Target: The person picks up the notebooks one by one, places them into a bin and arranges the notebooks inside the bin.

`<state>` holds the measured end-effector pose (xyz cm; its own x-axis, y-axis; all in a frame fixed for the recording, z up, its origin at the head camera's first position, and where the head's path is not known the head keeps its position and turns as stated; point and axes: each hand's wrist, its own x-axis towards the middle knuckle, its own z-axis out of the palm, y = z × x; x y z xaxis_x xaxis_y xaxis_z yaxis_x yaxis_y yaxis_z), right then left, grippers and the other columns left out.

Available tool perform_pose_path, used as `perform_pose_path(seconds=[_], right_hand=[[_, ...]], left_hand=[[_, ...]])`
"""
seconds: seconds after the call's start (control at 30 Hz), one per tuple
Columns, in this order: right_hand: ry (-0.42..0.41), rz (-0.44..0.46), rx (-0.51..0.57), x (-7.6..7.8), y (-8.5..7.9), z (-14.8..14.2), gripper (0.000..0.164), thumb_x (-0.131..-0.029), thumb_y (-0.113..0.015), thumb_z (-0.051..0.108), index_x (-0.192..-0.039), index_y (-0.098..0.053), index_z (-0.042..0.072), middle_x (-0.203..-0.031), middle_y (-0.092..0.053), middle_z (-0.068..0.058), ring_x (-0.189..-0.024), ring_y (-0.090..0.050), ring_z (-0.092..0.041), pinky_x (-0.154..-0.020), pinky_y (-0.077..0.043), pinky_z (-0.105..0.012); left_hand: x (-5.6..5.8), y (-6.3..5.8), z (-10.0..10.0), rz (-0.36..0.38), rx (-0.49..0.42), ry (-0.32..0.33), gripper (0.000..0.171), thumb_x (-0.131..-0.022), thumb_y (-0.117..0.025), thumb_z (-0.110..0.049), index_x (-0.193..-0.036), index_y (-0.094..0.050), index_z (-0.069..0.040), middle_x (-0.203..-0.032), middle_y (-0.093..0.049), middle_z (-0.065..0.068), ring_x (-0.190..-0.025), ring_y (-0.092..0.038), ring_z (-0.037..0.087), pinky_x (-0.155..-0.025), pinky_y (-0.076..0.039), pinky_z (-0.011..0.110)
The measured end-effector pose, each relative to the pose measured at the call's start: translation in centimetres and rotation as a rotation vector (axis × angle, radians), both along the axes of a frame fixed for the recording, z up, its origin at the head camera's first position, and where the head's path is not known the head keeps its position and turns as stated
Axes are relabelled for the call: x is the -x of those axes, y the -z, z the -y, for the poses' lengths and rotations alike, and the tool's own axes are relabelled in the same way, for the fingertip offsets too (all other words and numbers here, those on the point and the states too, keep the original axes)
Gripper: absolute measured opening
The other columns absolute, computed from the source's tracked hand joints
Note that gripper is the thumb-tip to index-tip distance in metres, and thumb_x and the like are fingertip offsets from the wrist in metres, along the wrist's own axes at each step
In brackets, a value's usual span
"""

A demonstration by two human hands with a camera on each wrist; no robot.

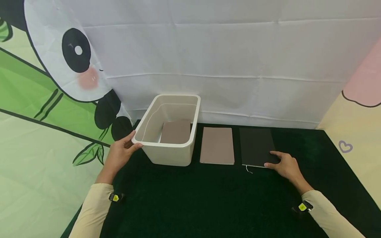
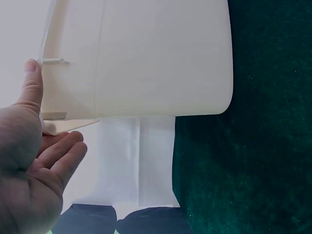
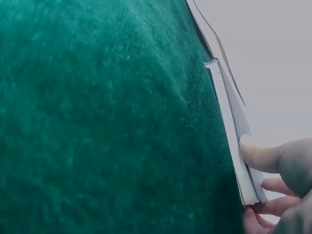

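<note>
Notebook (image 1: 256, 147), black, flat on green cloth (image 1: 208, 205), long axis about 12–6 | toward 11 o'clock from right hand (image 1: 285, 166), the nearer one, partly closed, pinching its 5 o'clock corner | left hand (image 1: 119, 154) partly closed, gripping rim of cream bin (image 1: 168, 154), 9 o'clock from notebook

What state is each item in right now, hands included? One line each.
Bin: upright, open-topped, notebook inside
Brown notebook in bin: closed
Brown notebook beside bin: closed, lying on green cloth
Black notebook: closed, ribbon trailing from near edge
Left hand: gripping bin's near-left corner
Right hand: gripping black notebook's near-right corner
</note>
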<state>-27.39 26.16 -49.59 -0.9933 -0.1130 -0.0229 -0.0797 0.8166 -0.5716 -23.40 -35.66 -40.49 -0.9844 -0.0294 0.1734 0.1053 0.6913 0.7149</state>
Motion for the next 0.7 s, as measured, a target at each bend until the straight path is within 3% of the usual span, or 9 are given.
perform_pose_path(seconds=[0.23,0.43,0.53,0.7], right_hand=[[0.041,0.041,0.065,0.2,-0.4,0.7,0.073,-0.086,-0.084,0.028,-0.145,-0.052,-0.001,-0.143,-0.043,-0.043,-0.122,-0.051,-0.056,-0.090,-0.050,-0.063],[0.051,0.205,0.171,0.8,-1.3,0.7,0.085,-0.085,-0.085,0.027,-0.153,-0.042,0.001,-0.158,-0.021,-0.041,-0.139,-0.032,-0.059,-0.106,-0.037,-0.070],[0.035,0.246,0.213,1.0,-1.8,0.5,0.086,-0.085,-0.086,0.027,-0.154,-0.042,0.001,-0.158,-0.019,-0.042,-0.143,-0.024,-0.061,-0.110,-0.032,-0.072],[0.011,0.260,0.219,1.3,-2.9,0.1,0.082,-0.085,-0.085,0.029,-0.152,-0.046,0.002,-0.155,-0.024,-0.044,-0.138,-0.037,-0.058,-0.103,-0.046,-0.063]], left_hand=[[-0.1,0.0,0.1,0.004,-0.010,0.001,0.083,-0.092,-0.069,-0.052,-0.160,-0.034,-0.019,-0.155,-0.044,0.023,-0.134,-0.053,0.043,-0.102,-0.046,0.061],[-0.1,0.1,0.2,0.012,-0.021,0.006,0.084,-0.092,-0.069,-0.053,-0.160,-0.034,-0.020,-0.155,-0.045,0.022,-0.134,-0.054,0.042,-0.103,-0.046,0.061],[-0.1,0.1,0.3,0.011,-0.019,0.006,0.084,-0.092,-0.069,-0.054,-0.160,-0.034,-0.020,-0.155,-0.046,0.021,-0.134,-0.054,0.041,-0.103,-0.046,0.062],[-0.1,0.1,0.3,-0.002,-0.019,0.009,0.082,-0.093,-0.069,-0.052,-0.160,-0.035,-0.020,-0.155,-0.046,0.021,-0.134,-0.054,0.041,-0.102,-0.046,0.061]])
